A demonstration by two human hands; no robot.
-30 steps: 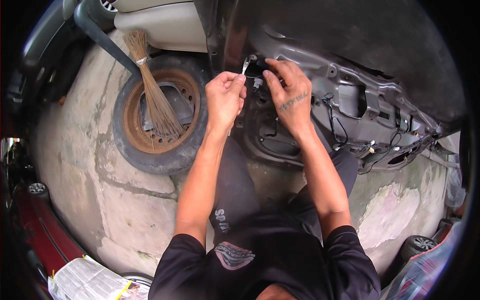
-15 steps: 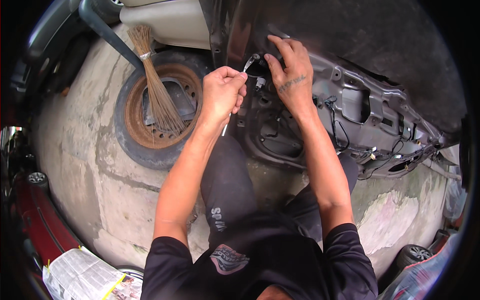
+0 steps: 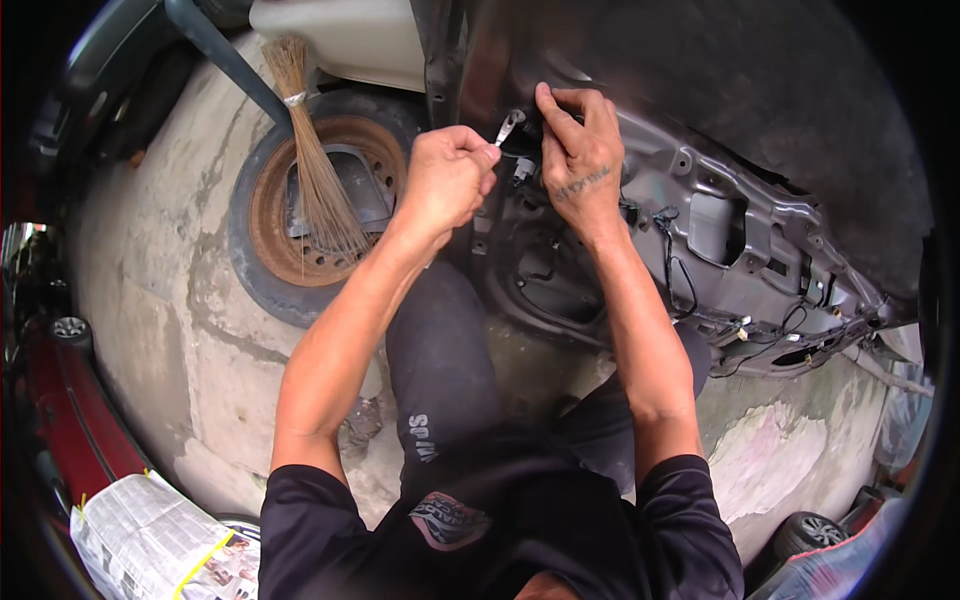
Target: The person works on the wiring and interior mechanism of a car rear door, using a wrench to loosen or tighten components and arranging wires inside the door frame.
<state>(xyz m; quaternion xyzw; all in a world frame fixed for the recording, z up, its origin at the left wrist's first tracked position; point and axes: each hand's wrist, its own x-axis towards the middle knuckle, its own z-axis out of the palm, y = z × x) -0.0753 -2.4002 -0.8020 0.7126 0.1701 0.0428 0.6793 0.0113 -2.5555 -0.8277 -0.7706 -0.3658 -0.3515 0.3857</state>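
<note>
An open-air car repair yard: a stripped car door panel (image 3: 700, 230) stands on stained concrete, with a rusty spare wheel (image 3: 300, 210) and twig broom (image 3: 315, 170) just left of it.

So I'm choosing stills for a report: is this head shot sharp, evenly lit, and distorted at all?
Head view: sharp around the left hand and right hand; soft daylight, no glare on the door panel; fisheye bends its edges near the rim; black vignette in the corners; the wheel stays clear.
</note>
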